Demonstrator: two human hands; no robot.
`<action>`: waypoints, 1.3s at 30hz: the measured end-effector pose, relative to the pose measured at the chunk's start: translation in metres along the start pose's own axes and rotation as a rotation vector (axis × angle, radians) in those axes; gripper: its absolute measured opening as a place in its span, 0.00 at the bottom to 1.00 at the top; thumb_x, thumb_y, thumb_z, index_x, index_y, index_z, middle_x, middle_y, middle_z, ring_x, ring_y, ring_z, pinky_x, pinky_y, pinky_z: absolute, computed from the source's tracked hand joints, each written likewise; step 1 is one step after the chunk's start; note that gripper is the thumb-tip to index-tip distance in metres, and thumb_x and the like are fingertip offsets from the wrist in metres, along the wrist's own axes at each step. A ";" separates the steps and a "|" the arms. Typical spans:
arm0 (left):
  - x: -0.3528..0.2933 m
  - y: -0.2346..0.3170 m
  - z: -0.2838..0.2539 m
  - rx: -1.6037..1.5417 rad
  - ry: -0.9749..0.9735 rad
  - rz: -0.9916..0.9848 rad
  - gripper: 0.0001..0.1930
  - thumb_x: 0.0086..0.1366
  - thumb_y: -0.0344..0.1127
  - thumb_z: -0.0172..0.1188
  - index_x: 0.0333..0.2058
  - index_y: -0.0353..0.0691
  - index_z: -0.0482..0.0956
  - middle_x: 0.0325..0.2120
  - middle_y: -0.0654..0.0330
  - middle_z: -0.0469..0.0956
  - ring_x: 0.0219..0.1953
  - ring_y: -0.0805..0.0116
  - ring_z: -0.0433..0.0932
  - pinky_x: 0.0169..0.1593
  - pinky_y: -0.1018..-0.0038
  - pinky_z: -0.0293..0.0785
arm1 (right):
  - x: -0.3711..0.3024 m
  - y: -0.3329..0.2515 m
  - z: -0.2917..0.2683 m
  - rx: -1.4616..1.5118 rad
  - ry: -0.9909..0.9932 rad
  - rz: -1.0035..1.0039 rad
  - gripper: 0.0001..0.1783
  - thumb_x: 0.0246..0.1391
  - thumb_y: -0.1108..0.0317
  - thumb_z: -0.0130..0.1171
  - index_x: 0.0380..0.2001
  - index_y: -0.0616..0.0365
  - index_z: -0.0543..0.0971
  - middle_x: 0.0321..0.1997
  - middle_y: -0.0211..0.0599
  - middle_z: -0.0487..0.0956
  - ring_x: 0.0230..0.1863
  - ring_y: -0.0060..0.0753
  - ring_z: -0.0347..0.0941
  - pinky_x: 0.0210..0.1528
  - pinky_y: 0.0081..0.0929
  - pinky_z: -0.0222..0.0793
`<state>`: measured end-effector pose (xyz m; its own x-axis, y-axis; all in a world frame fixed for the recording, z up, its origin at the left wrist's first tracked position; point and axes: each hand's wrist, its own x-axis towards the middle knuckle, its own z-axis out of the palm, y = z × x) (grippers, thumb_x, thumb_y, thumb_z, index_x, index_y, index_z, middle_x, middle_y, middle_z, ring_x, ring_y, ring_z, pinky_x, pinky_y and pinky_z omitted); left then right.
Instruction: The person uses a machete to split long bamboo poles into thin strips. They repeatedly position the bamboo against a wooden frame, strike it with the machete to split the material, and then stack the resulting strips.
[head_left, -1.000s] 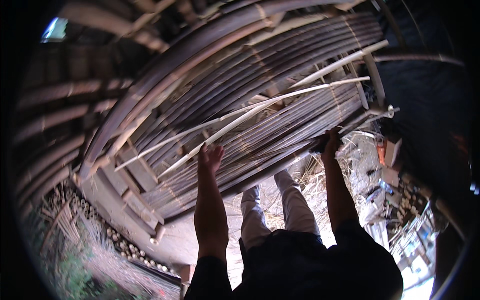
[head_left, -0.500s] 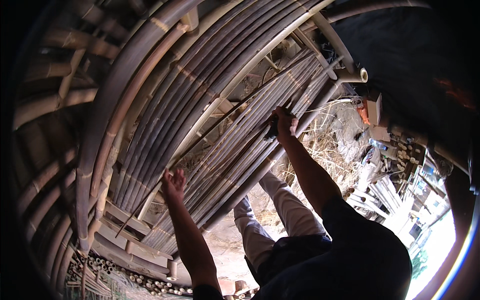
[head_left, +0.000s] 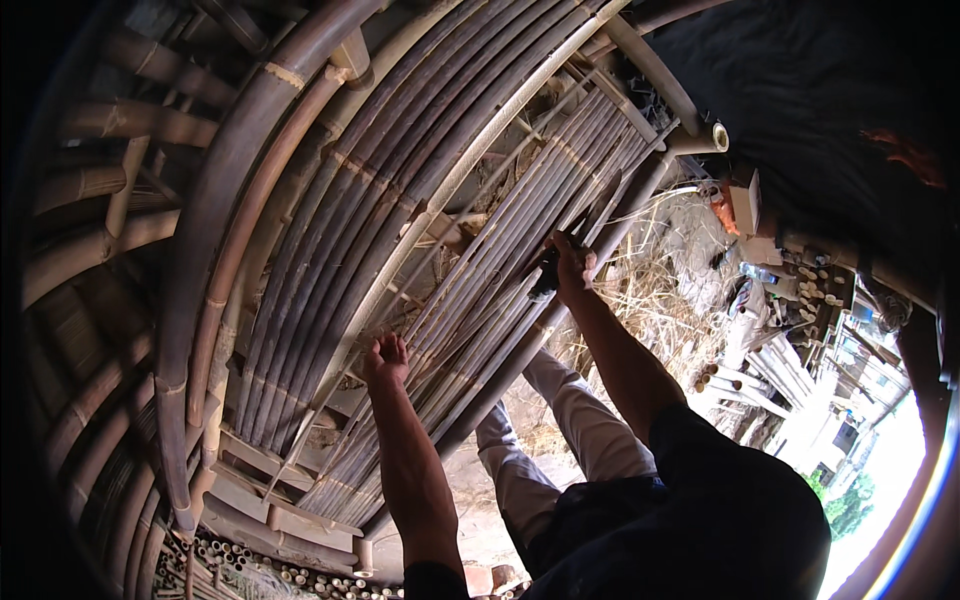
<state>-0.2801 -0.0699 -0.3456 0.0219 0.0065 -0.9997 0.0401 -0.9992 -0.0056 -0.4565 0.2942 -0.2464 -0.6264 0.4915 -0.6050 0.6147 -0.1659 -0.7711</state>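
Observation:
My left hand (head_left: pixel 387 358) is raised over the gap in a bamboo frame, beside the near edge of its bundled slats. Its fingers are apart and slightly curled, with nothing visible in them. Further right, my right hand (head_left: pixel 574 268) is closed around a dark hand-held object (head_left: pixel 546 270); its exact kind cannot be made out. Beneath that hand runs a row of long, narrow bamboo slats (head_left: pixel 530 210), bordered by a thick bamboo pole (head_left: pixel 640 200). A second row of darker bamboo poles (head_left: pixel 350 215) lies to the left, sloping the same way.
Thick curved bamboo rails (head_left: pixel 225 190) rise at the left. Dry straw and shavings (head_left: pixel 650 270) cover the ground past the frame. Cut bamboo pieces (head_left: pixel 815 285) and a cardboard box (head_left: pixel 745 205) lie at the right. Several bamboo ends (head_left: pixel 300 577) are stacked at the bottom left.
My left hand has moved right, away from the darker poles and toward the narrow slats. My right hand stays closed on the dark object. The whole view has shifted slightly.

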 end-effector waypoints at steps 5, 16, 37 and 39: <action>-0.056 -0.021 0.031 0.484 0.009 0.229 0.10 0.66 0.43 0.56 0.37 0.43 0.77 0.31 0.63 0.80 0.38 0.62 0.80 0.46 0.58 0.77 | 0.011 0.015 -0.022 0.049 0.038 0.040 0.13 0.50 0.59 0.68 0.27 0.57 0.79 0.28 0.34 0.80 0.24 0.28 0.73 0.26 0.27 0.72; -0.153 -0.044 -0.002 2.126 -0.357 1.073 0.24 0.68 0.55 0.52 0.27 0.37 0.75 0.25 0.46 0.77 0.30 0.43 0.76 0.34 0.55 0.69 | 0.000 -0.033 0.039 0.004 -0.110 0.107 0.12 0.54 0.62 0.64 0.34 0.60 0.79 0.27 0.35 0.80 0.24 0.28 0.75 0.21 0.27 0.72; -0.159 -0.056 0.003 1.973 -0.184 1.171 0.23 0.68 0.54 0.52 0.33 0.36 0.77 0.28 0.45 0.78 0.32 0.45 0.78 0.37 0.55 0.71 | 0.031 -0.025 0.081 -0.150 -0.144 0.197 0.12 0.53 0.62 0.67 0.31 0.59 0.79 0.26 0.34 0.80 0.22 0.29 0.77 0.20 0.30 0.75; -0.139 -0.052 -0.009 1.889 -0.296 1.526 0.22 0.66 0.54 0.55 0.33 0.37 0.77 0.26 0.46 0.79 0.31 0.48 0.80 0.36 0.55 0.72 | 0.023 -0.028 0.084 -0.156 -0.140 0.212 0.12 0.53 0.61 0.67 0.31 0.59 0.79 0.25 0.34 0.80 0.22 0.29 0.77 0.20 0.30 0.75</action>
<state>-0.2758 -0.0185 -0.2061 -0.9125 -0.2695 -0.3078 -0.4028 0.7235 0.5606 -0.5282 0.2387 -0.2555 -0.5292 0.3356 -0.7793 0.7985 -0.1137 -0.5912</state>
